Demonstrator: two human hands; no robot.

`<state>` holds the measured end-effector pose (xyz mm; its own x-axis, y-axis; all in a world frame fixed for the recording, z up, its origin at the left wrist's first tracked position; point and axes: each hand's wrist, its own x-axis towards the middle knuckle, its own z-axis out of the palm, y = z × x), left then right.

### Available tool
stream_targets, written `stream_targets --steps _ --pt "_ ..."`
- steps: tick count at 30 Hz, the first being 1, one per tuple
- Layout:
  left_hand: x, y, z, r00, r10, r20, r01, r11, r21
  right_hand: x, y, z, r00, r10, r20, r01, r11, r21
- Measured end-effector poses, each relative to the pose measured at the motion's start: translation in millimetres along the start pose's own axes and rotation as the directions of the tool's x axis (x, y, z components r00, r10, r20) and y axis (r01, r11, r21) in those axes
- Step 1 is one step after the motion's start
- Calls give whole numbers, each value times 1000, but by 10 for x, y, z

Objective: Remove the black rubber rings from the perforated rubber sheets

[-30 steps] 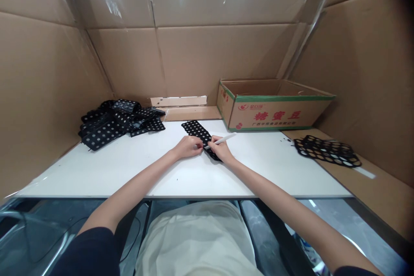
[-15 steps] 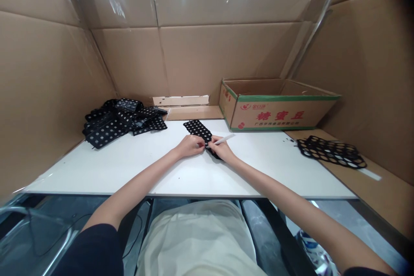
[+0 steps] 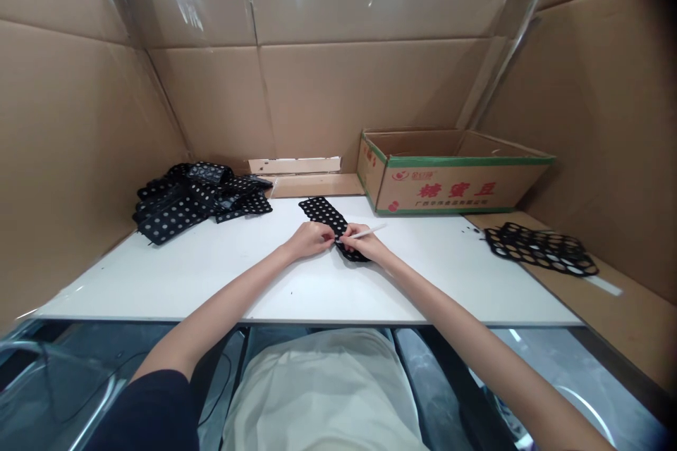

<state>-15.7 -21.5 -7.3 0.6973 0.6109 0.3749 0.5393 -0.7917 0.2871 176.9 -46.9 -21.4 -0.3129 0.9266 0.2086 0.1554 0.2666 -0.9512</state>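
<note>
A black strip with rows of white round dots or holes (image 3: 321, 209) lies slantwise on the white tabletop, directly in front of me. My left hand (image 3: 311, 238) is closed at the strip's left edge, its fingertips pinching it near the middle. In my right hand (image 3: 366, 245) is a slim white pen-like tool (image 3: 373, 231), gripped like a pen. Its tip points left, close to the left fingertips, and the fingers hide its exact contact with the strip. The strip's lower end shows beneath the right hand.
A heap of similar dotted black pieces (image 3: 180, 208) sits at the back left. On the right, black pieces with larger holes (image 3: 539, 248) lie partly on cardboard. An open carton (image 3: 449, 187) with green edging stands at the back right. Cardboard walls (image 3: 328, 91) enclose the table.
My right hand and the tool have shifted slightly right, with the tool lying flatter. More of the strip's lower end shows. My left hand stays almost in place.
</note>
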Motion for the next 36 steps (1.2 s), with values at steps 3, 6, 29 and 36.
stream_targets --steps 3,6,29,36 --pt "4 -5 5 1000 2 6 -2 1000 -8 -14 -39 -6 1000 0 11 0 1000 8" --pt "4 -11 10 1000 8 2 -8 1000 -6 -31 -51 -10 1000 -12 15 12 1000 3" --pt "-13 34 -69 993 108 48 -112 990 81 -72 -211 -194 1000 29 -5 -29 999 42" --pt "-18 74 -131 987 161 22 -163 976 145 -84 -201 -167 1000 7 20 -8 998 61"
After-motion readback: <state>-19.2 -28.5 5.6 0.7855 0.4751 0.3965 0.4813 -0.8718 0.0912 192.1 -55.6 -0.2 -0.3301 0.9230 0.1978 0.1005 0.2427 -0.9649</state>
